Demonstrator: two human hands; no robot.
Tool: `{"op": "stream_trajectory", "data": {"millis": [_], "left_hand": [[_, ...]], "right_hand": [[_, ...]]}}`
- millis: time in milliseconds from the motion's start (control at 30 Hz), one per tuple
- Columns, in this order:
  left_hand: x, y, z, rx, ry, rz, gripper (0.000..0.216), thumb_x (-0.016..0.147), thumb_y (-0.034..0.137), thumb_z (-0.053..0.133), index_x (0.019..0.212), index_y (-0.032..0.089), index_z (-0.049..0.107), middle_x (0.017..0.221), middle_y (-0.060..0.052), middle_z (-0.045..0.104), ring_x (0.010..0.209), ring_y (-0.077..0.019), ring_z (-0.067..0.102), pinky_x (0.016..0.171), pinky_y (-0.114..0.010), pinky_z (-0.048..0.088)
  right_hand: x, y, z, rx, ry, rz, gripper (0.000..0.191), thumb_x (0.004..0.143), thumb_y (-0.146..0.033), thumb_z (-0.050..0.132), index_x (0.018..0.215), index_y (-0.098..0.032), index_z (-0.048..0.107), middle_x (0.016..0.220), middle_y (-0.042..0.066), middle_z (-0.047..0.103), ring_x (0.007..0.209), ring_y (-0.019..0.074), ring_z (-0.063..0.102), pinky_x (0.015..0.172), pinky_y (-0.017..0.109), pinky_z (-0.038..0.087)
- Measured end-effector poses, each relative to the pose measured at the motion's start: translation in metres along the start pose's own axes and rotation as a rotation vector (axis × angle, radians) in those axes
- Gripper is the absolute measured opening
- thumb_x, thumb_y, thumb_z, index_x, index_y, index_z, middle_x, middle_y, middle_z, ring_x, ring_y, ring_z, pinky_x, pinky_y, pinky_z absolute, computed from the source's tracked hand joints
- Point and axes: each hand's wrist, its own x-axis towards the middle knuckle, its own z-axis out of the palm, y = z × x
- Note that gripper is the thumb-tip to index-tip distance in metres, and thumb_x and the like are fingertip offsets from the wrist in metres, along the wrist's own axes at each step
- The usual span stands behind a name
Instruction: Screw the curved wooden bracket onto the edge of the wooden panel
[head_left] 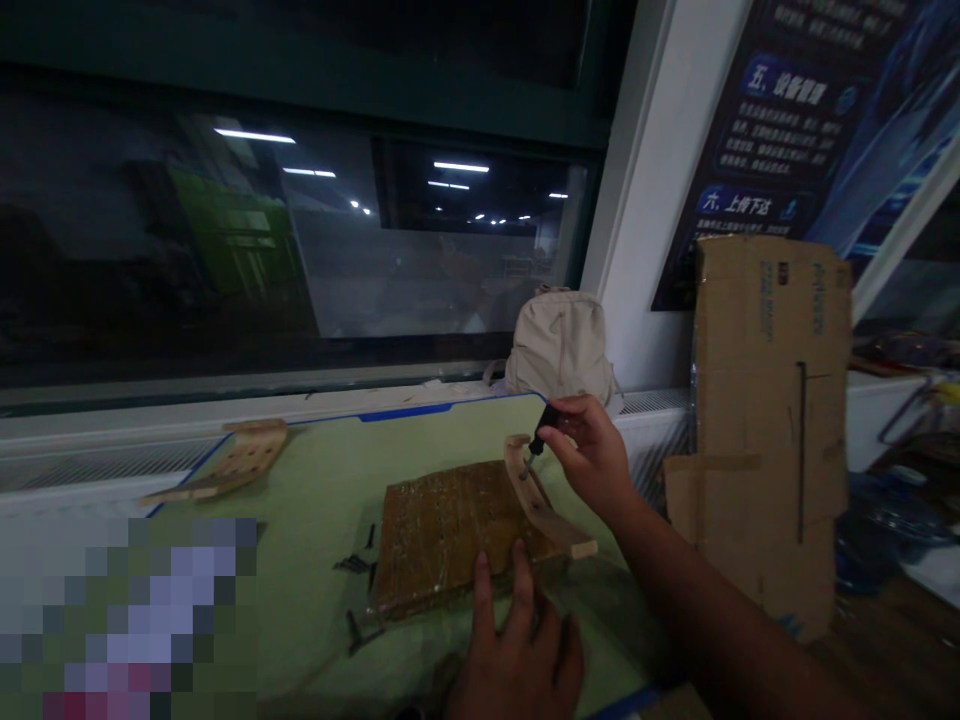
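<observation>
My right hand (592,455) grips a screwdriver (541,432) by its black handle, its shaft slanting down to a curved wooden piece (544,512). That piece has holes along it and lies across the right side of a flat brown board (450,530) wrapped in clear film or tape. With fingers spread, my left hand (521,640) rests at the board's near edge. Several dark screws (356,565) lie left of the board. A second curved wooden piece with holes (240,460) sits at the table's far left corner.
The pale green table (322,470) has blue edging and stands against a radiator and window sill. Behind it is a beige backpack (559,345). A tall cardboard sheet (765,430) leans at the right. A pixelated patch covers the lower left.
</observation>
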Motion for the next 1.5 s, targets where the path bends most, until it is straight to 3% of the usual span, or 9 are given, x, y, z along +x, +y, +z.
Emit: {"op": "stream_trajectory", "data": {"millis": [167, 333, 433, 567, 633, 867, 1100, 1367, 1500], "left_hand": [[-0.001, 0.001, -0.001, 0.023, 0.029, -0.005, 0.033, 0.108, 0.042, 0.048, 0.128, 0.029, 0.071, 0.117, -0.008, 0.074, 0.131, -0.0464, 0.054, 0.104, -0.074, 0.038], [-0.001, 0.001, -0.004, 0.019, 0.000, -0.004, 0.035, 0.108, 0.045, 0.047, 0.129, 0.031, 0.071, 0.116, -0.009, 0.073, 0.132, -0.0459, 0.054, 0.109, -0.078, 0.027], [0.000, 0.000, -0.005, 0.023, -0.004, 0.005, 0.034, 0.108, 0.045, 0.048, 0.128, 0.032, 0.072, 0.115, -0.009, 0.074, 0.129, -0.0462, 0.056, 0.107, -0.079, 0.029], [0.000, -0.001, -0.007, -0.017, -0.060, -0.005, 0.039, 0.106, 0.051, 0.049, 0.132, 0.030, 0.070, 0.118, -0.010, 0.074, 0.132, -0.0479, 0.054, 0.105, -0.076, 0.035], [0.000, -0.002, -0.009, -0.049, -0.097, -0.020, 0.047, 0.103, 0.059, 0.051, 0.137, 0.030, 0.068, 0.125, -0.011, 0.072, 0.136, -0.0495, 0.050, 0.104, -0.076, 0.037], [-0.001, 0.004, -0.008, -0.089, -0.230, -0.060, 0.066, 0.092, 0.072, 0.061, 0.141, 0.028, 0.065, 0.133, -0.015, 0.069, 0.144, -0.0533, 0.037, 0.105, -0.083, 0.031], [0.003, 0.005, -0.006, -0.130, -0.217, -0.035, 0.083, 0.085, 0.085, 0.057, 0.139, 0.023, 0.067, 0.130, -0.022, 0.069, 0.142, -0.0586, 0.038, 0.100, -0.085, 0.033], [0.010, 0.001, -0.036, -0.120, -0.174, -0.036, 0.073, 0.093, 0.078, 0.053, 0.133, 0.019, 0.069, 0.124, -0.017, 0.071, 0.140, -0.0542, 0.043, 0.104, -0.080, 0.033], [0.009, 0.006, -0.039, -0.078, -0.114, -0.064, 0.071, 0.092, 0.077, 0.054, 0.130, 0.019, 0.071, 0.120, -0.015, 0.072, 0.141, -0.0520, 0.041, 0.107, -0.078, 0.028]], "right_hand": [[-0.008, -0.005, 0.008, 0.108, -0.153, -0.023, 0.023, 0.100, -0.046, 0.061, 0.115, -0.029, 0.064, 0.113, 0.007, 0.074, 0.105, 0.0203, 0.076, 0.094, 0.041, 0.062], [-0.002, 0.002, 0.006, 0.012, 0.021, 0.053, 0.027, 0.087, -0.041, 0.078, 0.104, -0.028, 0.061, 0.085, -0.001, 0.068, 0.074, 0.0146, 0.069, 0.067, 0.028, 0.060], [-0.001, 0.004, 0.004, -0.038, 0.023, 0.037, 0.028, 0.084, -0.039, 0.080, 0.102, -0.028, 0.062, 0.086, -0.001, 0.065, 0.072, 0.0143, 0.065, 0.062, 0.026, 0.058], [-0.006, 0.000, 0.007, 0.029, -0.131, -0.096, 0.018, 0.097, -0.038, 0.065, 0.112, -0.029, 0.064, 0.113, 0.006, 0.069, 0.107, 0.0196, 0.070, 0.089, 0.037, 0.061], [-0.007, -0.001, 0.009, 0.080, -0.177, -0.084, 0.016, 0.101, -0.038, 0.059, 0.113, -0.029, 0.062, 0.118, 0.007, 0.069, 0.111, 0.0202, 0.071, 0.097, 0.041, 0.060], [0.003, 0.005, 0.003, 0.005, 0.051, 0.070, 0.032, 0.083, -0.040, 0.080, 0.103, -0.028, 0.058, 0.085, -0.003, 0.060, 0.071, 0.0131, 0.062, 0.063, 0.026, 0.056], [-0.004, -0.005, 0.011, 0.180, -0.140, 0.011, 0.022, 0.097, -0.046, 0.065, 0.110, -0.029, 0.060, 0.116, 0.007, 0.069, 0.103, 0.0191, 0.073, 0.091, 0.040, 0.060], [0.009, 0.004, -0.001, -0.040, 0.044, 0.082, 0.036, 0.081, -0.039, 0.081, 0.103, -0.028, 0.055, 0.082, -0.004, 0.060, 0.070, 0.0131, 0.062, 0.059, 0.024, 0.052], [0.001, -0.004, 0.000, -0.063, -0.083, 0.001, 0.027, 0.088, -0.041, 0.075, 0.110, -0.029, 0.065, 0.098, 0.002, 0.067, 0.088, 0.0178, 0.068, 0.073, 0.031, 0.059]]}}
